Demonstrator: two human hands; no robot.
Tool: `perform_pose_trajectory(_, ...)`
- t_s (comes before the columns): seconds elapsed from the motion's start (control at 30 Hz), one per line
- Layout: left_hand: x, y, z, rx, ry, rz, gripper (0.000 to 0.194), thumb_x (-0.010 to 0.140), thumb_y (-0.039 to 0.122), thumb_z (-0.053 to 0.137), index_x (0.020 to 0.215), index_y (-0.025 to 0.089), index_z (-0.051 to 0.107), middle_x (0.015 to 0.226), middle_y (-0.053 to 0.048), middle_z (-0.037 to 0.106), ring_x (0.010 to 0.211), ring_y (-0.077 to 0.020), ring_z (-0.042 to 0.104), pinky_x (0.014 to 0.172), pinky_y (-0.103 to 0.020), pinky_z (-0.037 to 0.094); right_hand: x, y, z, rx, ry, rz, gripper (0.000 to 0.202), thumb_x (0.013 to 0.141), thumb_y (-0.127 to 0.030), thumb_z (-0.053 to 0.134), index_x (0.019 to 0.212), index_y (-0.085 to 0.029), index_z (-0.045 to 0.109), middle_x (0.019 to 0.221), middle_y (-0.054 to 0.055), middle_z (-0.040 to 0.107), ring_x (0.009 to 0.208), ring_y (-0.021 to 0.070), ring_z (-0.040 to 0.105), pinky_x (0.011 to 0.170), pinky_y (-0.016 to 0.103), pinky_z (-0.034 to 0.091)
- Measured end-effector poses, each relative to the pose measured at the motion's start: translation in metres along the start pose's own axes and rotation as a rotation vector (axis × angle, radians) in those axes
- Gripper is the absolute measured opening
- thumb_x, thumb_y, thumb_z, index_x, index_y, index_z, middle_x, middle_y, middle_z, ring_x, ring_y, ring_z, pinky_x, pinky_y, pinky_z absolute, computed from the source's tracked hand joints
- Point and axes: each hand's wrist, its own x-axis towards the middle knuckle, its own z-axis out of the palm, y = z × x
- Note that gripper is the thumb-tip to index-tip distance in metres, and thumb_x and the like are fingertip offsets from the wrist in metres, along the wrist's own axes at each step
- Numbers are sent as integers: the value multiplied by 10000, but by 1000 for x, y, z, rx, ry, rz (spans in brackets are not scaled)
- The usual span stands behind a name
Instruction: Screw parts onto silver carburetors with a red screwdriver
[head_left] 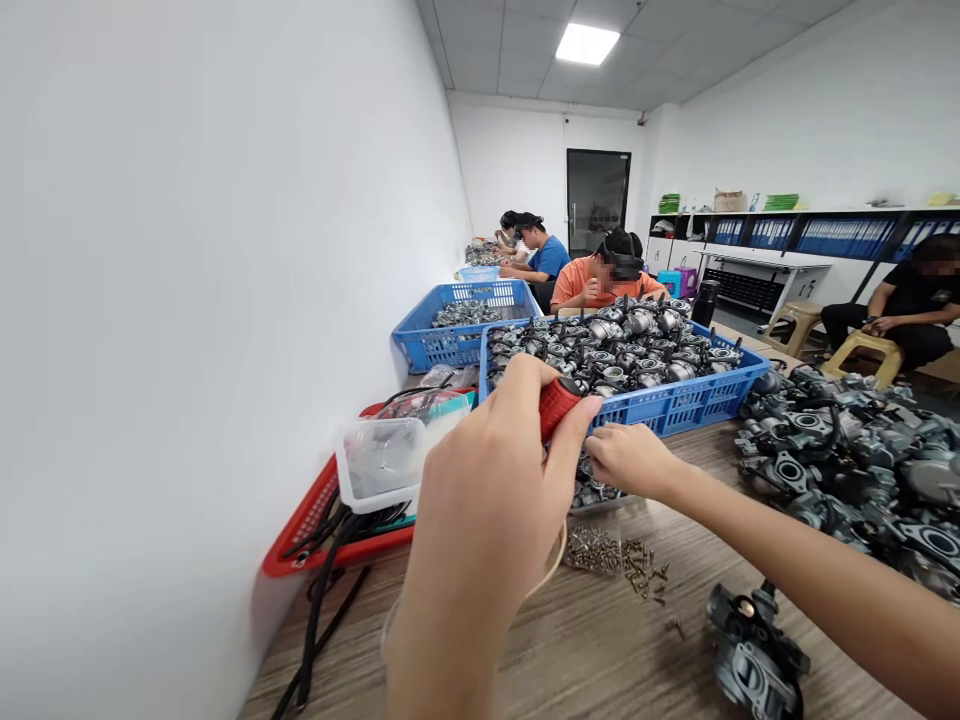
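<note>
In the middle, my left hand (487, 480) is raised and wrapped round a red tool handle (559, 408) with a textured grip and a black end; the rest of the tool is hidden. Beyond it, my right hand (630, 460) reaches in from the right with curled fingers, over a container of small metal parts (596, 493) at the front of a blue crate (675, 405). What those fingers hold, if anything, cannot be seen. Small brass-coloured screws (600, 550) lie in a pile below. A carburetor (757, 655) rests on the table (600, 650) near my right forearm.
Carburetors (630, 345) fill the near blue crate, and more are heaped (862, 460) at the right. A second blue crate (427, 345) stands behind. A red basket (322, 520) with a clear tub (382, 465) and black hoses sits by the left wall. Several people work farther back.
</note>
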Motion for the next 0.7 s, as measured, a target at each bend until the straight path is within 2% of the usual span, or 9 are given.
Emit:
perform_pose_trajectory(0.13,-1,-2,-1,-1,28,2,116,962,341,639,956,278,541,796,20,727,635,-221,656,537,-299,398,-31,26,-9,12,-8,56,119,909,-168,584,904,-184,702,945,71,771,828,201,708,633,259,406)
perform_pose_trajectory(0.3,-3,1,-1,-20,18,25,133,959,324,647,926,266,532,788,17,715,641,-212,654,533,-294,379,-73,43,0,59,9,102,97,842,-132,593,836,-193,669,833,39,751,710,168,655,590,260,309)
perform_pose_trajectory(0.4,-3,2,0,-3,33,39,160,947,346,667,906,265,535,736,28,686,599,-200,620,523,-287,365,-90,47,4,107,85,169,112,856,-135,571,816,-193,657,809,40,740,699,170,652,594,258,327)
perform_pose_trajectory(0.57,-3,0,1,-40,42,29,155,953,378,646,904,276,539,650,52,643,537,-189,577,511,-297,353,-128,39,-1,261,242,261,155,935,-213,563,816,-205,662,744,4,722,638,131,646,608,239,452)
perform_pose_trajectory(0.7,-6,-2,-1,-96,31,-14,153,971,420,624,943,284,558,750,42,695,639,-211,656,565,-328,413,-175,15,-7,515,421,277,180,964,-265,586,814,-218,674,684,-16,700,540,110,580,474,211,414)
